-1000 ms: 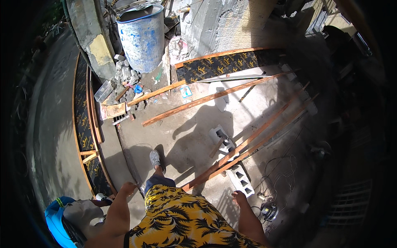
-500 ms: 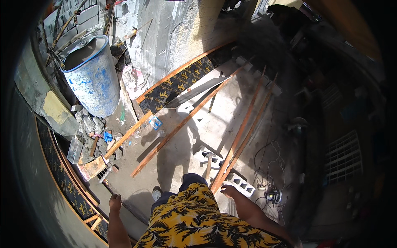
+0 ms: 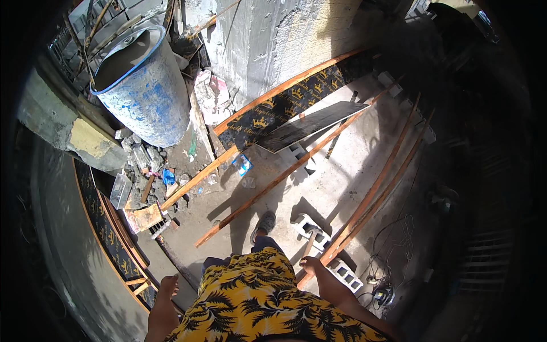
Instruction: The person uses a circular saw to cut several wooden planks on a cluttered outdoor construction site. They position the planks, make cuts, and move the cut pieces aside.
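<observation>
My left hand [image 3: 169, 284] hangs at my left side, empty, its fingers loosely bent and partly apart. It is nearest the wooden-edged formwork panel [image 3: 108, 228] along the left. On my other side, my right hand [image 3: 311, 265] hangs with loosely curled fingers and nothing visible in it. In the picture it overlaps the long wooden strips [image 3: 354, 219] and lies close to the handle end of a hammer [image 3: 309, 242]; no grip on either shows. The hammer rests across a hollow concrete block [image 3: 320, 238]. A second hollow block [image 3: 346, 276] lies beside the strips.
A blue-and-white drum [image 3: 145, 94] stands at the far left by rubble [image 3: 145, 157]. A black patterned board [image 3: 279, 105] lines the wall base, with a dark plank [image 3: 310, 125] before it. One wooden strip [image 3: 273, 182] crosses the floor. Cables and a power tool [image 3: 383, 294] lie right.
My view has shifted, so the drum, boards and blocks sit further right and the drum looks larger. One shoe has come forward onto the floor. My hands stay low at my sides.
</observation>
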Demonstrator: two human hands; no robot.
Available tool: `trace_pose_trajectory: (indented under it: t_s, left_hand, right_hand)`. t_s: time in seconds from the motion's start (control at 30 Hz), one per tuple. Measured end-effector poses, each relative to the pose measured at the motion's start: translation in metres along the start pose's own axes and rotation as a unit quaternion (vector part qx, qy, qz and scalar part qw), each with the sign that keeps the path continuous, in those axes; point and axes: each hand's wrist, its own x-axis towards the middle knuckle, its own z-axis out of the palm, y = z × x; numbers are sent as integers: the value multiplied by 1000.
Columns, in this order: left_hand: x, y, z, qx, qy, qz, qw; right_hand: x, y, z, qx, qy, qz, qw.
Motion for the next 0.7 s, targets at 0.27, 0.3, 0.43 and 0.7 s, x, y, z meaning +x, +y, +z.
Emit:
trace_pose_trajectory:
  t_s: [0.27,0.3,0.43,0.7]
  left_hand:
    - [3,238,23,114,138,244,953]
    - [-3,273,33,123,139,251,950]
    - [38,379,54,172,145,283,932]
    - [170,632,157,397,128,356,836]
  right_hand:
    - [38,-70,-151,157,103,-22,982]
    - [40,-74,-159,167,111,-25,979]
    - [50,-89,-150,267,68,-10,961]
    - [55,-32,12,377,66,257,887]
